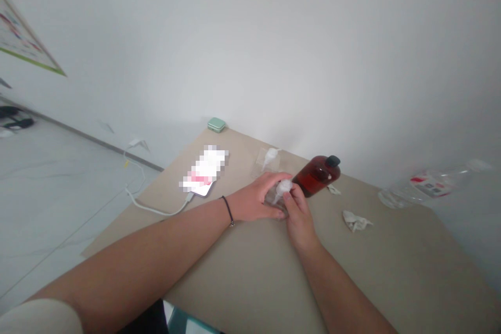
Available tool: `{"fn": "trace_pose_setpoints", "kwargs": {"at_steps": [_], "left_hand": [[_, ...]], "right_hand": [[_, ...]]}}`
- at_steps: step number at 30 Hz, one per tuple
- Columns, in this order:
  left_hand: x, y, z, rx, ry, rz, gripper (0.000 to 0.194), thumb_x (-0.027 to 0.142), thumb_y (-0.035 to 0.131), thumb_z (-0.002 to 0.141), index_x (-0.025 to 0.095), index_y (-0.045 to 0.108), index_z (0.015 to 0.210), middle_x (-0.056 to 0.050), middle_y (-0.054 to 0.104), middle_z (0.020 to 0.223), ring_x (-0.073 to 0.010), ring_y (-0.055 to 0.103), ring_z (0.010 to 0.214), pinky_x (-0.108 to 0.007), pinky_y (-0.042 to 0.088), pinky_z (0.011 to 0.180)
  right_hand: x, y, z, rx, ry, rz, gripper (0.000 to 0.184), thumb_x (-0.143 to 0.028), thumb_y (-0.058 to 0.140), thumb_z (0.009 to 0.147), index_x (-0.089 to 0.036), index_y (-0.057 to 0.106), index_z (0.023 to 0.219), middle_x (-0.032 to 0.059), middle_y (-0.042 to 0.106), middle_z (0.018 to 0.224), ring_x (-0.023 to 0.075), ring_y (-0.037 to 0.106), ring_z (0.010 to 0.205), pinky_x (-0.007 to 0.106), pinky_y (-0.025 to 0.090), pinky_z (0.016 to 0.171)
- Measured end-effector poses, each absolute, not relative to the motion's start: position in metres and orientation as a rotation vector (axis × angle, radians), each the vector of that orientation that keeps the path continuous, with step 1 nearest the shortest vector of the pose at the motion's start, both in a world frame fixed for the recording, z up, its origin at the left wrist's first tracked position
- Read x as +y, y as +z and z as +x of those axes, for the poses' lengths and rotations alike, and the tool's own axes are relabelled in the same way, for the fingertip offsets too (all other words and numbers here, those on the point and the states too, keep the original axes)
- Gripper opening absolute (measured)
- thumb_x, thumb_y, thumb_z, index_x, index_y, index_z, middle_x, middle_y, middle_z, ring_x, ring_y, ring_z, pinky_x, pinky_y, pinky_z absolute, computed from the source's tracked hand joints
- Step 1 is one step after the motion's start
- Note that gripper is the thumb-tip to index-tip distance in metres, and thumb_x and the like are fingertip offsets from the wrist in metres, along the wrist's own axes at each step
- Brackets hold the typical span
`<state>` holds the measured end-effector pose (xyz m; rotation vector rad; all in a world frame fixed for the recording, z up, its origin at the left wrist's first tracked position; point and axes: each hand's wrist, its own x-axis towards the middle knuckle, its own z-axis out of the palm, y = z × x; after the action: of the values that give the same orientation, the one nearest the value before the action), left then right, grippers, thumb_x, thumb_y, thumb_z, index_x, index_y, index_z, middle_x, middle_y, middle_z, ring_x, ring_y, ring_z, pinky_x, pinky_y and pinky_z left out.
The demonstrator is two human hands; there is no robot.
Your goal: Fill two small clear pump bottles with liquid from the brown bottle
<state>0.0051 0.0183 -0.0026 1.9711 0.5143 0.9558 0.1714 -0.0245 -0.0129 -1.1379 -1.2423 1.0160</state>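
My left hand (pixel 260 199) curves round a clear bottle (pixel 278 199) just in front of the dark red-brown bottle. The fingers of my right hand (pixel 300 214) are closed on the white pump top (pixel 284 187) of this clear bottle. The top's exact shape is blurred and partly covered by my fingers. Behind my left hand stands a second clear bottle (pixel 258 164) with a white pump top (pixel 271 154). A brown-red bottle (pixel 312 180) with a black cap (pixel 333 161) is close beyond my right hand, some dark liquid showing in it.
On the table (pixel 242 266) lie a lit phone (pixel 205 169) with a white cable (pixel 156 212), a small green case (pixel 216 124) at the far corner, and a crumpled tissue (pixel 355 221). A large clear plastic bottle (pixel 426 188) is near the wall (pixel 250 42) on the right.
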Motion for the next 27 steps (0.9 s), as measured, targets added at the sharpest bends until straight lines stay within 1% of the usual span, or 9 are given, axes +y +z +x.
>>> {"fn": "trace_pose_setpoints", "kwargs": {"at_steps": [5,11,21,24,27], "left_hand": [[0.0177,-0.0013,0.0053,0.513,0.950,1.970,0.083,0.033,0.079,0.079,0.022,0.037,0.149,-0.015,0.045,0.150,-0.0303,0.045,0.139,-0.047,0.036,0.119],[0.0181,-0.0029,0.0055,0.507,0.967,1.980,0.083,0.034,0.079,0.080,0.025,0.036,0.150,-0.014,0.045,0.150,-0.0312,0.046,0.138,-0.049,0.037,0.118],[0.0174,-0.0008,0.0047,0.541,0.936,1.986,0.082,0.038,0.078,0.079,0.027,0.037,0.149,-0.012,0.047,0.148,-0.0315,0.047,0.139,-0.045,0.038,0.119],[0.0173,-0.0013,0.0049,0.532,0.951,1.990,0.082,0.038,0.078,0.080,0.024,0.037,0.149,-0.013,0.047,0.148,-0.0319,0.047,0.139,-0.044,0.038,0.119],[0.0176,-0.0025,0.0051,0.522,0.974,1.982,0.082,0.037,0.078,0.079,0.022,0.038,0.149,-0.014,0.047,0.148,-0.0323,0.047,0.138,-0.045,0.038,0.118]], "right_hand": [[-0.0250,-0.0140,0.1716,-1.240,1.019,-1.138,0.031,-0.054,0.066,0.086,-0.027,0.064,0.100,0.0004,0.066,0.096,0.0208,0.060,0.089,0.034,0.048,0.082],[-0.0257,-0.0119,0.1714,-1.249,1.013,-1.142,0.030,-0.053,0.066,0.087,-0.027,0.065,0.101,0.0005,0.066,0.096,0.0212,0.060,0.090,0.034,0.048,0.083],[-0.0255,-0.0127,0.1711,-1.249,1.008,-1.145,0.029,-0.052,0.065,0.088,-0.027,0.064,0.101,0.0003,0.066,0.096,0.0208,0.060,0.089,0.034,0.047,0.082],[-0.0253,-0.0135,0.1717,-1.247,1.015,-1.147,0.029,-0.052,0.065,0.088,-0.027,0.064,0.101,0.0003,0.066,0.096,0.0206,0.060,0.089,0.034,0.047,0.082],[-0.0248,-0.0146,0.1724,-1.251,1.010,-1.149,0.030,-0.053,0.065,0.087,-0.026,0.064,0.102,0.0008,0.066,0.097,0.0212,0.061,0.090,0.034,0.048,0.082]]}}
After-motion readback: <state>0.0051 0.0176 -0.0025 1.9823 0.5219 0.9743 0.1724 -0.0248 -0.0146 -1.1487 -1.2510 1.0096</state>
